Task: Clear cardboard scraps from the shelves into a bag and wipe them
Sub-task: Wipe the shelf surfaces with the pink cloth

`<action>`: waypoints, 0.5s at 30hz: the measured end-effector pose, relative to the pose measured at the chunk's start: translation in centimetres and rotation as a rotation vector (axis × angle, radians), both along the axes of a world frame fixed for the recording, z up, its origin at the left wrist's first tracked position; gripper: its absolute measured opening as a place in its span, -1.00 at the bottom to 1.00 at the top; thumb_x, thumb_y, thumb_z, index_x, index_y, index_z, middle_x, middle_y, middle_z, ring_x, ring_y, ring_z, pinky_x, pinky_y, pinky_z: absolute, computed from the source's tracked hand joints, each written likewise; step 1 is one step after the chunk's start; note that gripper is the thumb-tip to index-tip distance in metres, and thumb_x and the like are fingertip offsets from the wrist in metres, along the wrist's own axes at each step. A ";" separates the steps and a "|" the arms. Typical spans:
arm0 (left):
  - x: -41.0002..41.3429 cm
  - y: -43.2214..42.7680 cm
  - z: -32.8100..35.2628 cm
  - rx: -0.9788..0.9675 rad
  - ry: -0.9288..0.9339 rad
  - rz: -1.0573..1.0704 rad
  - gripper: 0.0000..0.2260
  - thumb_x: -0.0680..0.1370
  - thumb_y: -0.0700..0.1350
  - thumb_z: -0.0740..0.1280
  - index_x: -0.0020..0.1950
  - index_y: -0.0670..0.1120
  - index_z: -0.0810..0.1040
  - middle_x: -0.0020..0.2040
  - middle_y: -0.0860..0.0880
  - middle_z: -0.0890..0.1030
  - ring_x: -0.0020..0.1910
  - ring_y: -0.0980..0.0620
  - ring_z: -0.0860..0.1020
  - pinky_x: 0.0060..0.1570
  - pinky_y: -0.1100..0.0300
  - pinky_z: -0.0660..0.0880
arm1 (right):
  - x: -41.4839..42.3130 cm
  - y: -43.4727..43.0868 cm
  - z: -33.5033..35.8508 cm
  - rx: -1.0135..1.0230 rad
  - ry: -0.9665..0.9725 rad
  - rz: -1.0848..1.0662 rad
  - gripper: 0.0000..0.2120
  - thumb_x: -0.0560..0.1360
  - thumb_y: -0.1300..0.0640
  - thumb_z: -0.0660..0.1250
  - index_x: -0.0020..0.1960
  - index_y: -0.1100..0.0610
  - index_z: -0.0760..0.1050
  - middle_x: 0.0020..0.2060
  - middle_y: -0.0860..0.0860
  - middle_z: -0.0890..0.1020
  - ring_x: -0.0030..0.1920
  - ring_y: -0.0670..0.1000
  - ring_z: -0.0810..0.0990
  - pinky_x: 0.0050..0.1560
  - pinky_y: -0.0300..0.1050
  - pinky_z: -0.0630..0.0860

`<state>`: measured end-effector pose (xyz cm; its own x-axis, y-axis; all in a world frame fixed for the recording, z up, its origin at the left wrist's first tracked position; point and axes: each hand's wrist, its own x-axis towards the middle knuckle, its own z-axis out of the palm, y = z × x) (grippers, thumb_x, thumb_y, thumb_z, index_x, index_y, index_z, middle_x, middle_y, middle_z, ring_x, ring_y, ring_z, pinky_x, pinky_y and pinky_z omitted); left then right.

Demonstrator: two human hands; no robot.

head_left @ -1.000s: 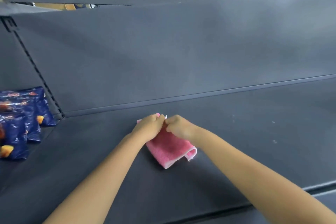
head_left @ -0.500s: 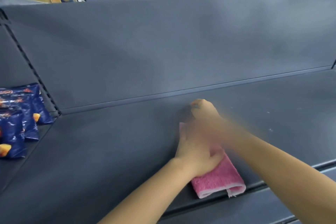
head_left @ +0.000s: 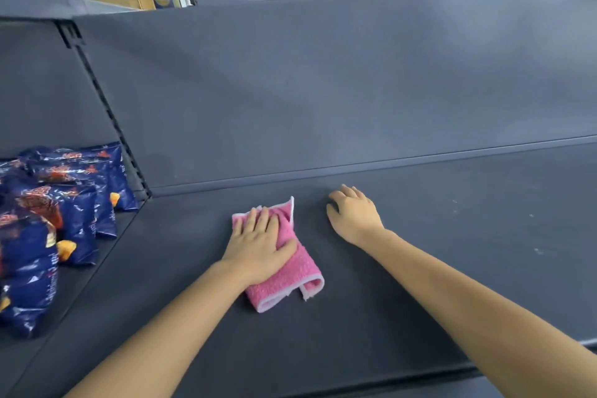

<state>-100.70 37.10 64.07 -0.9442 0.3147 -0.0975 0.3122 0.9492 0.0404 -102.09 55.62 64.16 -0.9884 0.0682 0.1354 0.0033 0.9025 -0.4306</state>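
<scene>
Shelf (head_left: 420,284): wide dark grey deck filling the lower frame, matte, flat, looks like painted metal, with a raised lip along the front edge. Back panel (head_left: 323,90) above it has the same grey finish, and a seam runs where the two meet. Slotted upright (head_left: 106,116) at left divides the bays.

Snack bags (head_left: 64,210), left edge of frame: glossy blue crinkly film with orange print, standing in rows in the next bay, well apart from the work.

Cloth (head_left: 287,278), centre frame, lying on the shelf: pink terry, fluffy pile, pale stitched border, folded over with one corner curled up.

Left hand (head_left: 258,245) lies flat on the cloth, fingers straight, pressing down, not gripping. Right hand (head_left: 353,213) is just beside it to the right, fingertips on the bare shelf, fingers loosely bent, holding nothing.

White specks (head_left: 538,250), right of frame, tiny, probably dust or crumbs.

Step looks like wiping. No scraps or collecting bag in frame. To do it well: keep the palm flat and the pressure even, use long overlapping strokes right toward the specks, reach into the back seam, keep the folded side down, and keep clear of the bags.
</scene>
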 end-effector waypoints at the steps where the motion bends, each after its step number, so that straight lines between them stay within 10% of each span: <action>1: -1.2 0.4 0.1 0.007 0.002 0.013 -0.41 0.60 0.16 -0.09 0.54 -0.12 -0.08 0.56 -0.10 -0.13 0.54 -0.07 -0.20 0.49 -0.06 -0.21 | 0.0 0.1 -0.2 -0.012 0.029 -0.007 -0.62 0.61 0.10 0.03 0.39 0.17 0.31 0.47 0.14 0.22 0.49 0.13 0.09 0.44 -0.07 0.05; 15: -7.2 9.4 0.4 -0.089 -0.015 -0.159 -0.26 0.55 0.11 0.18 0.54 -0.09 -0.20 0.56 -0.06 -0.13 0.53 -0.08 -0.22 0.49 -0.05 -0.21 | -0.1 -0.2 -0.5 -0.006 0.253 -0.007 -0.58 0.62 0.01 0.00 0.40 0.18 0.27 0.51 0.12 0.12 0.52 0.07 0.03 0.45 -0.13 -0.06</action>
<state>-107.91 46.46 64.51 -0.8815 0.4494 -0.1451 0.4586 0.8879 -0.0358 -102.24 55.39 63.61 -0.9226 0.0768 0.3780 -0.0988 0.9003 -0.4239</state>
